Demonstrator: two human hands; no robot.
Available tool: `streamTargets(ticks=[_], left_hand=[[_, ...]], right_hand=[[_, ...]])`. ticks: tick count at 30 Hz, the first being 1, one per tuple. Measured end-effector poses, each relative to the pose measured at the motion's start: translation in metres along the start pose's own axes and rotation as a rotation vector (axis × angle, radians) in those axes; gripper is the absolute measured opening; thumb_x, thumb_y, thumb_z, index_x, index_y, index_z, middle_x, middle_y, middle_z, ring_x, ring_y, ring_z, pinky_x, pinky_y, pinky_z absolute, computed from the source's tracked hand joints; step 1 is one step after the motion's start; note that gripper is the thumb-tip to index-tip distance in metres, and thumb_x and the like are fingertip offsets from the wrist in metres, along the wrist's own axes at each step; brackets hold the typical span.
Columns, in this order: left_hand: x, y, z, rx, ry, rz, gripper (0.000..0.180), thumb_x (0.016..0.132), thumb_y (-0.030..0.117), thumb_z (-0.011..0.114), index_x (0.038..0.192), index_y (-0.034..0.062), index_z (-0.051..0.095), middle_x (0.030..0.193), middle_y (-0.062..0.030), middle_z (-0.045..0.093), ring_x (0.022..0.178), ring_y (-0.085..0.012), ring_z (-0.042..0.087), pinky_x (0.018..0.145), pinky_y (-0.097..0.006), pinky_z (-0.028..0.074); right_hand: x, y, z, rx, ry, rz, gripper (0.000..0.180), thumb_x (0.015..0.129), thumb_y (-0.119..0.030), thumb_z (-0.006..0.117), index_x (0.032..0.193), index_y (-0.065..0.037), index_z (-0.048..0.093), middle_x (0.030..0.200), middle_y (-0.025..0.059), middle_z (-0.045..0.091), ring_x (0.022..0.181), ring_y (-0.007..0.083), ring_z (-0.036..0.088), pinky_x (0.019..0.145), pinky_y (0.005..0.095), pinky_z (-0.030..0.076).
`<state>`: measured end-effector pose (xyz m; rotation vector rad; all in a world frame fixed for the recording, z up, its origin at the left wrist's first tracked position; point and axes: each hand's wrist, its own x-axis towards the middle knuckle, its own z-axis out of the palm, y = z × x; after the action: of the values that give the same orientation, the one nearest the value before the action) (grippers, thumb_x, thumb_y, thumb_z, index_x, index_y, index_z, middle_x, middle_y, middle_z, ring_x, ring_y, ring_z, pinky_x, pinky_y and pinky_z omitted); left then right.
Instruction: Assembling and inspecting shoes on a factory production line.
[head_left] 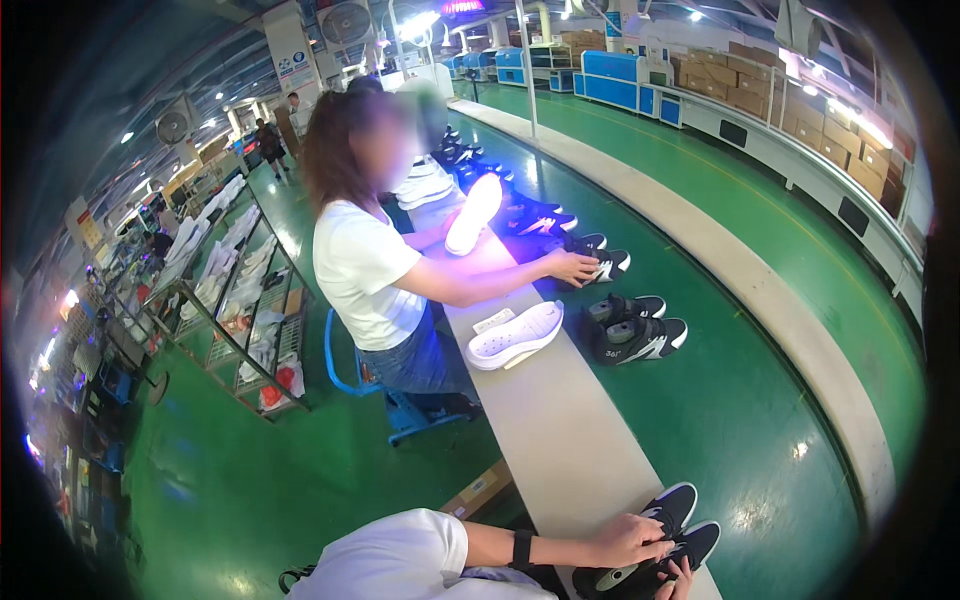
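- The left hand (pixel 628 540), with a black band (pixel 522 549) on its wrist, is reaching in from the lower left and lying palm down, fingers bending over a pair of black fabric shoes with white sole edges (pixel 705 543).
- The right hand (pixel 678 582) is showing only its fingers, which are touching the nearer shoe's side; how firmly both hands are gripping, I cannot tell.
- This pair is lying at the near end of the long beige surface (pixel 560 425).
- Farther along it, white perforated soles (pixel 515 338) are lying between the hands and a seated co-worker (pixel 365 270), whose arm is crossing the surface.
- Black-and-white sports shoes (pixel 640 340) are standing on the smooth green belt (pixel 750 430) alongside.
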<state>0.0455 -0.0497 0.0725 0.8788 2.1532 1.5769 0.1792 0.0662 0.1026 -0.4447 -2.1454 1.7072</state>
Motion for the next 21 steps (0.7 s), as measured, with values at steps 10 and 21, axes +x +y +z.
streamTargets(ticks=[10, 21], left_hand=[[-0.022, -0.011, -0.011, -0.11, -0.11, 0.304, 0.014, 0.088, 0.016, 0.068, 0.096, 0.0056, 0.065, 0.126, -0.0089, 0.061, 0.13, -0.0278, 0.047, 0.115, -0.052, 0.023], [0.003, -0.001, -0.011, -0.186, -0.146, -0.132, 0.009, 0.086, 0.005, 0.067, 0.079, -0.0014, 0.068, 0.082, -0.008, 0.068, 0.082, -0.0145, 0.065, 0.078, -0.031, 0.053]], right_hand=[[0.005, 0.016, -0.006, -0.173, -0.025, -0.371, 0.021, 0.092, -0.016, 0.055, 0.099, 0.001, 0.065, 0.116, 0.0184, 0.063, 0.124, 0.0393, 0.049, 0.109, 0.0529, 0.029], [0.012, 0.025, 0.004, -0.01, 0.144, 0.094, 0.021, 0.087, -0.018, 0.061, 0.081, 0.0, 0.07, 0.079, 0.0062, 0.067, 0.105, 0.03, 0.059, 0.111, 0.0492, 0.025]])
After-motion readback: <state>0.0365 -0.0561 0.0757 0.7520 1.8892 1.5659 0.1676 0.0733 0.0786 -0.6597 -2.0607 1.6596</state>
